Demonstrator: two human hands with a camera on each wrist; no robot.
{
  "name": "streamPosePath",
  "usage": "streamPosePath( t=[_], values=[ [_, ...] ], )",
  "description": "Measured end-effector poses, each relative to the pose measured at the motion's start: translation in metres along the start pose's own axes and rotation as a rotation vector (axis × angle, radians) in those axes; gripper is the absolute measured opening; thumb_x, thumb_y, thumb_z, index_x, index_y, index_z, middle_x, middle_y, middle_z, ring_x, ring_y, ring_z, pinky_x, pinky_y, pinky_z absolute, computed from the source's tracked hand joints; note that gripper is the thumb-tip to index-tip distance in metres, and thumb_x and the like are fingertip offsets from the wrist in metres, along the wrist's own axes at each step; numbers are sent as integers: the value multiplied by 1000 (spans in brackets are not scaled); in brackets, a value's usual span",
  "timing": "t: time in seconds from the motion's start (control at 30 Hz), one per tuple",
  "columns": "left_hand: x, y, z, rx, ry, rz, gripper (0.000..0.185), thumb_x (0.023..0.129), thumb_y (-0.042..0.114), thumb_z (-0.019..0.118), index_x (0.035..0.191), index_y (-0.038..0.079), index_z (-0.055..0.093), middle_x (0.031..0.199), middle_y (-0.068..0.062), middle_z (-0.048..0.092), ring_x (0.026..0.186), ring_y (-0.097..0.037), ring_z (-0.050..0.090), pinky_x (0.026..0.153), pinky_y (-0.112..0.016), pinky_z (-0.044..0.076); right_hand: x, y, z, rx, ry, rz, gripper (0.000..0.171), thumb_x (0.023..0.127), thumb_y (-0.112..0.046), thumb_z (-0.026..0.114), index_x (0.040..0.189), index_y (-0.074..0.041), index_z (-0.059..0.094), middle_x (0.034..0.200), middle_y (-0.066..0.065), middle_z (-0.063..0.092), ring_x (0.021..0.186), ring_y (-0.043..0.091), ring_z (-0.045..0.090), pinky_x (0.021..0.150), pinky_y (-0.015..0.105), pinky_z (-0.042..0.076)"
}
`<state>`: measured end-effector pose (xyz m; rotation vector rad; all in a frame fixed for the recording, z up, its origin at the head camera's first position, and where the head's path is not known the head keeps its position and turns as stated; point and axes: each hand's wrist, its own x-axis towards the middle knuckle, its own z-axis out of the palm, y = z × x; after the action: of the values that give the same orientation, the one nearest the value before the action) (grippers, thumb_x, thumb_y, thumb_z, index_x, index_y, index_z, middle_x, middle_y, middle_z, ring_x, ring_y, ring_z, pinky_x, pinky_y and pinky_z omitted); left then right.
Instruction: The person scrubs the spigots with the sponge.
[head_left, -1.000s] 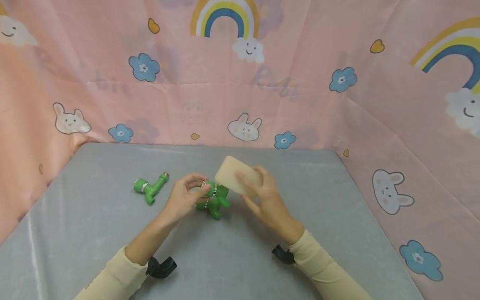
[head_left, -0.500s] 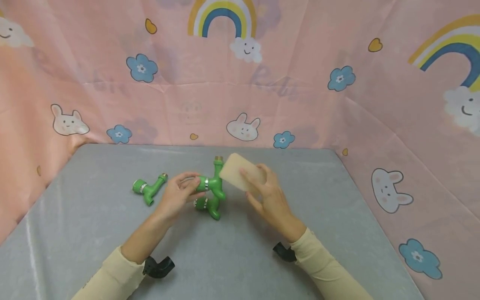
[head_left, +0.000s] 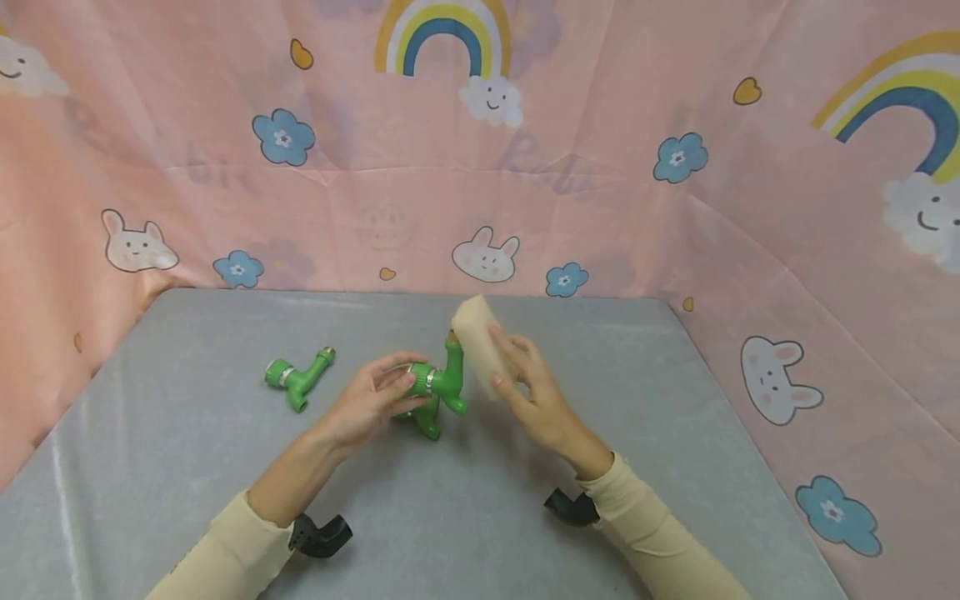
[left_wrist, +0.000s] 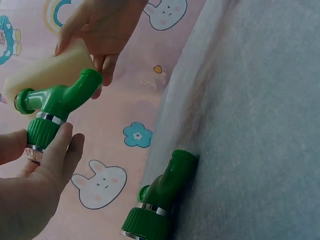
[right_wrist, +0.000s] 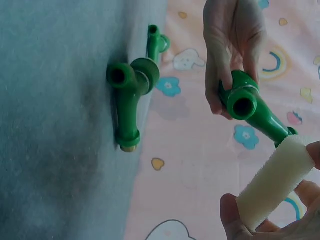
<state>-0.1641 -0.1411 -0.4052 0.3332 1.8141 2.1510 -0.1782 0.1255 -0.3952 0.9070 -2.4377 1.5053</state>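
My left hand [head_left: 367, 400] grips a green faucet [head_left: 450, 383] by its ribbed knob, holding it above the table with the inlet pipe pointing up. In my right hand [head_left: 543, 408] is a cream sponge [head_left: 477, 337], pinched between thumb and fingers and seen nearly edge-on. The sponge's far end overlaps the faucet's brass inlet tip in the head view. From the right wrist, the sponge [right_wrist: 275, 182] shows right at the pipe's end, and the spout of the held faucet [right_wrist: 244, 105] faces the camera.
A second green faucet [head_left: 428, 419] lies on the grey table [head_left: 480, 533] just below the held one, partly hidden by it and my left hand. Farther left lies a third green faucet [head_left: 300, 379]. A pink printed curtain [head_left: 345, 200] stands behind the table.
The held faucet first swung its inlet out from behind the sponge, then shifted slightly right. My right hand has turned the sponge from its broad face to edge-on, against the inlet tip.
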Motion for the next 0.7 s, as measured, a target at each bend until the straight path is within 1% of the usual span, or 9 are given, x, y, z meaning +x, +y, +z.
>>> streamPosePath(
  t=[0.07,0.23,0.37,0.43,0.5,0.57,0.63,0.7],
  values=[
    [0,0,0,-14,6,4,38,108,9,45,143,-4,43,139,-16,57,112,-8,68,104,-33,55,0,-1,2,30,-15,6,61,103,-14,53,160,-15,31,150,23,37,122,38,52,96,47,53],
    [2,2,2,-73,40,9,33,108,8,43,140,-1,45,123,-1,65,109,-8,69,103,-30,56,3,-3,8,53,-21,18,64,103,-11,53,161,-15,27,151,23,37,124,37,51,97,49,55],
    [3,5,4,-101,89,-2,35,109,9,41,142,-1,40,119,1,66,109,-7,70,103,-29,56,4,-4,10,46,-39,25,64,104,-14,53,162,-17,25,152,23,37,126,38,51,99,53,55],
    [3,4,5,-106,111,2,38,109,9,42,144,-4,37,117,1,66,108,-7,69,103,-29,56,3,-5,11,35,-55,29,64,104,-16,53,162,-18,24,153,23,36,126,39,51,100,55,55],
    [2,3,5,-108,129,13,41,109,10,43,145,-6,34,114,2,66,108,-7,69,103,-29,56,1,-5,13,23,-71,37,64,105,-17,53,162,-19,25,153,23,36,126,38,51,99,52,55],
    [1,1,5,-109,143,13,43,108,11,44,145,-7,32,114,3,66,107,-7,69,102,-29,57,-2,-4,13,19,-82,41,64,104,-17,54,161,-18,26,152,23,37,125,37,51,97,47,55],
    [1,1,5,-122,157,15,45,108,11,45,147,-8,29,116,2,63,106,-6,69,102,-28,56,-4,-3,13,17,-93,29,62,104,-16,55,160,-14,28,150,23,39,123,36,51,93,42,55],
    [2,4,3,-144,184,25,45,109,11,44,147,-8,29,120,0,61,106,-6,70,102,-26,56,-4,-2,13,12,-113,21,61,104,-17,55,160,-13,30,149,22,41,122,34,51,91,37,54]
  ],
)
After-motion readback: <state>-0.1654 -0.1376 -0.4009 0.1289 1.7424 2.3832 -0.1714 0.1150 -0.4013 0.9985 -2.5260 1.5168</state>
